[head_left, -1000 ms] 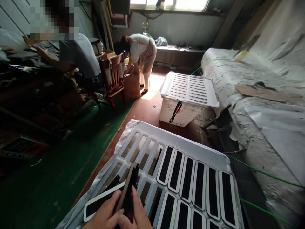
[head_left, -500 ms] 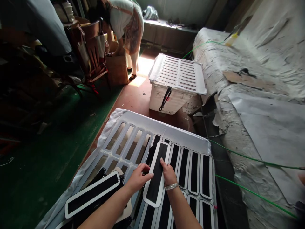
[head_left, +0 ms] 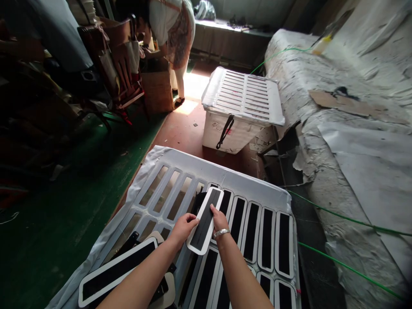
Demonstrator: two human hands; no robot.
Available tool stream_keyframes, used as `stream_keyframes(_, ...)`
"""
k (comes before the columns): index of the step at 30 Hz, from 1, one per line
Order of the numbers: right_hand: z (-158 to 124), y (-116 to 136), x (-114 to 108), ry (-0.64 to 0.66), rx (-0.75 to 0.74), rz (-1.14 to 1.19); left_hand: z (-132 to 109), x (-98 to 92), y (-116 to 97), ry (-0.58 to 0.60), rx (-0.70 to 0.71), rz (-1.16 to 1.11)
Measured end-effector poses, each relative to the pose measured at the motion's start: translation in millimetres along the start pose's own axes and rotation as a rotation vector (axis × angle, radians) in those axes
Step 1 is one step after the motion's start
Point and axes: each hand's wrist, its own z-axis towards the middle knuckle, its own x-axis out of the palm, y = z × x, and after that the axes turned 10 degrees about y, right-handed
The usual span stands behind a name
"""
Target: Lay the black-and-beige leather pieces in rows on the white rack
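Between both hands is a long white-bordered panel [head_left: 202, 231] with rounded corners and a black strip down its middle. My left hand [head_left: 184, 229] pinches its left edge. My right hand [head_left: 220, 221] grips the right edge, thumb on the black face. The panel is tilted over a slotted white frame [head_left: 149, 212]. Similar black-centred panels [head_left: 266, 238] lie in rows in the slots on the right, while bare slots show on the left. Under and beside my left forearm rests a loose pile of like panels [head_left: 117, 266], partly hidden by the arm.
Beyond the frame stands a white tub [head_left: 222, 133] with a slotted cover. A covered bench [head_left: 322, 128] runs along the right, with green cords [head_left: 347, 223] strung from it. A person [head_left: 177, 38] bends over a cardboard box [head_left: 157, 92] near a wooden chair [head_left: 124, 81].
Both hands have moved slightly left and up with the panel, which now tilts further away from me. The left hand's fingers have closed on its edge. The camera view has shifted slightly.
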Motion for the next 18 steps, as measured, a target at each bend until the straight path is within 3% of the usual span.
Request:
stream_keyframes(3, 33, -1, 12, -0.088, -0.153, -0.226, 25, -16.0, 3, -0.022, -0.015, 0.071)
stream_keyframes(7, 67, 3, 23, -0.139, -0.313, -0.354, 54, -34.7, 3, -0.019, -0.03, 0.149)
stream_keyframes(13, 80, -3, 15, -0.228, -0.402, -0.53, 80, -27.5, 7, 0.065, -0.095, 0.165)
stream_keyframes(18, 84, -15, 25, -0.226, -0.381, -0.733, 87, -36.5, 22, -0.003, -0.102, 0.282)
